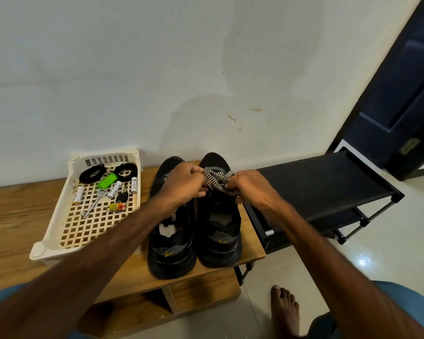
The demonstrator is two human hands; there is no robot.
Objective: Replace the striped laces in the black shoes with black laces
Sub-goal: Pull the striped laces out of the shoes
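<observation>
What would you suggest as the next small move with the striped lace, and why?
Probably draw the hands apart to loosen it. The left hand and right hand both pinch the striped lace, which sits crossed and bunched between them, still on the shoe on the right. The black laces lie untouched in the tray.

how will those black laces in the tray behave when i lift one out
Probably floppy: the black laces lie in loose coils in the tray, so one will likely unwind and dangle when lifted. Likely very light, being thin cord. An end might snag in the lattice holes or drag the green tag between them.
</observation>
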